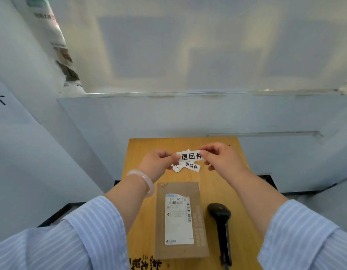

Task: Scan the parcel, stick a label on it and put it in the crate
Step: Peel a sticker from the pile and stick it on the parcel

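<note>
A flat brown parcel [180, 221] with a white shipping slip lies on the small wooden table [237, 182], near me. A black handheld scanner [221, 227] rests just right of the parcel. Above the far half of the table both my hands hold one white label [190, 156] printed with black characters. My left hand [159, 162] pinches its left end and my right hand [221, 158] pinches its right end. Under them, a few more labels [190, 166] lie loose on the table. No crate can be made out for certain.
A pale wall with a ledge [168, 94] rises behind the table. White sheeting covers the surface at the left [32, 152]. Black edges [57, 213] show on the floor at both sides of the table.
</note>
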`<state>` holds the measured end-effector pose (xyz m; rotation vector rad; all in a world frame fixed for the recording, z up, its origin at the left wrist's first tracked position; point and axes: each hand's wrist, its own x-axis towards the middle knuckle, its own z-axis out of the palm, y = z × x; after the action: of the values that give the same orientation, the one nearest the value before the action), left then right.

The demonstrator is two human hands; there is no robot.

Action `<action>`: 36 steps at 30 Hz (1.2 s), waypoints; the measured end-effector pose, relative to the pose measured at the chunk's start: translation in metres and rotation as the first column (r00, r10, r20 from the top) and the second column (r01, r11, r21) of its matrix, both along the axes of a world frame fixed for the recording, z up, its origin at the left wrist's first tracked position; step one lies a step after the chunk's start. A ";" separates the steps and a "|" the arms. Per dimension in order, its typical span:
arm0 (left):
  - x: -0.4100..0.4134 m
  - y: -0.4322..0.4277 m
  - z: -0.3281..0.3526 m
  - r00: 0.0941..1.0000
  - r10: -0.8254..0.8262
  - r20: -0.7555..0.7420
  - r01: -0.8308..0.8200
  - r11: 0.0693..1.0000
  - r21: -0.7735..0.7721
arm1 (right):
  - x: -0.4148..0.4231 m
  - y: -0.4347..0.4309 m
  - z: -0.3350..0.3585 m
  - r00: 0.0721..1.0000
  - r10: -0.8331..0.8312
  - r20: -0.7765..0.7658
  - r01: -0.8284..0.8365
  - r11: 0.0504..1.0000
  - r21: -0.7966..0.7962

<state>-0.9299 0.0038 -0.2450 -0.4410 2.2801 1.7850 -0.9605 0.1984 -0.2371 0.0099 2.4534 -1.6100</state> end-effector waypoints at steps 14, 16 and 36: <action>0.043 0.001 0.059 0.998 -0.041 -0.052 0.041 0.999 -0.003 | 0.039 0.005 0.054 0.992 0.010 -0.124 -0.016 0.999 -0.051; 0.045 0.001 0.061 0.997 -0.045 -0.060 0.044 0.999 -0.017 | 0.041 0.006 0.056 0.991 0.019 -0.131 -0.026 0.998 -0.052; 0.055 0.004 0.052 0.998 -0.020 -0.061 0.023 0.999 0.044 | 0.052 0.009 0.045 0.994 -0.008 -0.105 -0.001 0.997 -0.082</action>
<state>-0.8752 0.0077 -0.1929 -0.3575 2.2713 1.8589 -0.9081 0.2073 -0.1917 -0.0855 2.4624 -1.7540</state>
